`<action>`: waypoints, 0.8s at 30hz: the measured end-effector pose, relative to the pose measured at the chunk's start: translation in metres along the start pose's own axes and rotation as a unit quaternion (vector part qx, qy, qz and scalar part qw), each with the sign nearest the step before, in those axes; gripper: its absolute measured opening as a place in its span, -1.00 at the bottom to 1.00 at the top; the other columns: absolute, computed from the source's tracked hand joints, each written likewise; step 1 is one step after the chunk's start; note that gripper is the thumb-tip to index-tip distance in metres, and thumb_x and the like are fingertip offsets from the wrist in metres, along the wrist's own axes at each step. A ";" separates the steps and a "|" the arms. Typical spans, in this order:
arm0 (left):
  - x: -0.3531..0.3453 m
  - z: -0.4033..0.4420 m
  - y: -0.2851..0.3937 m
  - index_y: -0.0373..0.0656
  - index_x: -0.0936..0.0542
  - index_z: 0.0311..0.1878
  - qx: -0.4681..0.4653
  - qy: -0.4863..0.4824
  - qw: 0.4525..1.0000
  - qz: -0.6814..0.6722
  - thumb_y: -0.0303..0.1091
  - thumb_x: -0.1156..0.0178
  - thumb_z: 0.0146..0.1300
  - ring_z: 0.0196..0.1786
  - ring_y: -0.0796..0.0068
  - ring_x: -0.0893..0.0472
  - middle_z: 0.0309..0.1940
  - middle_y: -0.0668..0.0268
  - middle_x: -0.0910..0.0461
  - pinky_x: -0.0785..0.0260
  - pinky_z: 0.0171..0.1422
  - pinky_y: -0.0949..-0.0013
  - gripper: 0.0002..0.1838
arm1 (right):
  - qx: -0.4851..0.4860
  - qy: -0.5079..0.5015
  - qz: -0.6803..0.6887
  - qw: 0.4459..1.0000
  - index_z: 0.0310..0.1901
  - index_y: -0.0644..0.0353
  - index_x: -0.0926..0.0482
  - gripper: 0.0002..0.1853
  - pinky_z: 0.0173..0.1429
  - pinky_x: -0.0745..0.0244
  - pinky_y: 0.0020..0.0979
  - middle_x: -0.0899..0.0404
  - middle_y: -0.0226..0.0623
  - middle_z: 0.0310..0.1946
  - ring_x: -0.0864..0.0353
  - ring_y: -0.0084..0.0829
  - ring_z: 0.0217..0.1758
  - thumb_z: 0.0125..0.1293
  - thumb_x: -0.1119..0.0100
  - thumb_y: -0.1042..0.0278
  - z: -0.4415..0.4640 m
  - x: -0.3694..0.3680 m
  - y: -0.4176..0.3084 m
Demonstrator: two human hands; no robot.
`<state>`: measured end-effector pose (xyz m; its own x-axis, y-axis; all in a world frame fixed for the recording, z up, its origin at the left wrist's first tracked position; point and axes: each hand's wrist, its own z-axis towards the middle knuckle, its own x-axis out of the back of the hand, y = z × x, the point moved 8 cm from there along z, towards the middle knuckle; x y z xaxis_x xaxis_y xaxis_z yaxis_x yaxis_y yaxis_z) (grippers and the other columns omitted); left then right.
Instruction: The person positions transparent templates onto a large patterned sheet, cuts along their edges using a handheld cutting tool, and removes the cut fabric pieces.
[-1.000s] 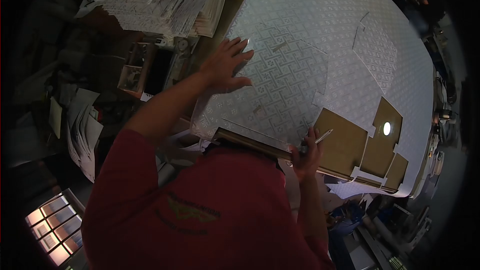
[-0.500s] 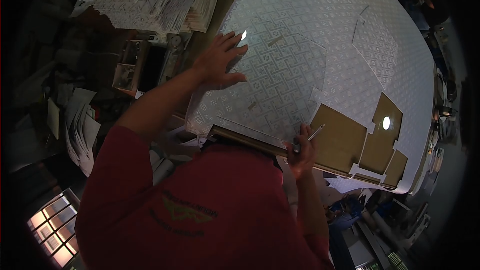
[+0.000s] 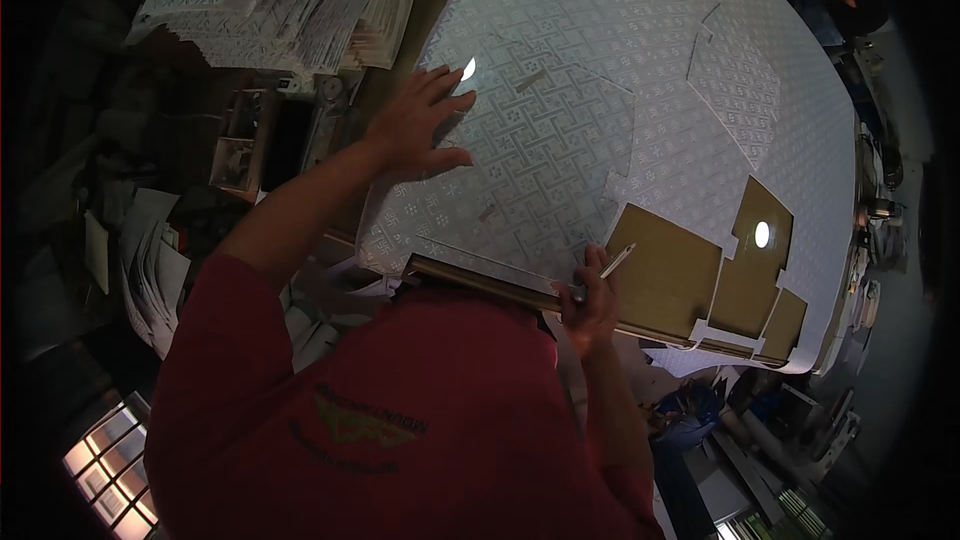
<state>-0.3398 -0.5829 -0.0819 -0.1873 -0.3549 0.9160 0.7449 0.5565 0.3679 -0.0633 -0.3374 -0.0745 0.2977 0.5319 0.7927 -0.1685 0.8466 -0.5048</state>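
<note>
White patterned fabric (image 3: 550, 140) with a woven lattice motif covers most of the table. My left hand (image 3: 415, 125) lies on its left part with fingers spread, holding nothing. At the near table edge, my right hand (image 3: 590, 308) is closed around a slim, pale pointed tool (image 3: 621, 258) whose tip points up and right. A dark end shows by the fingers; I cannot make out its exact kind. A cut line (image 3: 633, 130) runs through the fabric ahead of the right hand. Beside that hand, the brown tabletop (image 3: 665, 265) shows where fabric has been cut away.
A tall stack of patterned fabric pieces (image 3: 250, 0) stands at the upper left. Below it is a compartmented wooden box (image 3: 240, 135). White sheets (image 3: 150, 260) hang at the left. Narrow fabric strips (image 3: 735, 342) border the bare tabletop at the right.
The whole view has shifted slightly, so everything sits a little further left. Both hands keep about the same place on the fabric and table edge.
</note>
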 end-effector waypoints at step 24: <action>0.000 0.001 -0.002 -0.05 -0.52 0.47 -0.020 0.012 1.000 -0.015 0.32 -0.48 0.11 0.69 -0.13 -0.11 0.62 -0.01 -0.22 0.08 0.76 -0.16 -0.05 | -0.032 0.009 0.037 0.999 0.13 0.27 -0.46 -0.38 0.41 -0.49 0.09 -0.55 0.14 0.38 -0.51 0.27 0.41 0.10 -0.63 0.42 0.002 0.003 0.006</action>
<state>-0.3418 -0.5836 -0.0826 -0.1952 -0.3900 0.8999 0.7645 0.5142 0.3887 -0.0657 -0.3308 -0.0746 0.3041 0.5921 0.7463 -0.1297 0.8019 -0.5833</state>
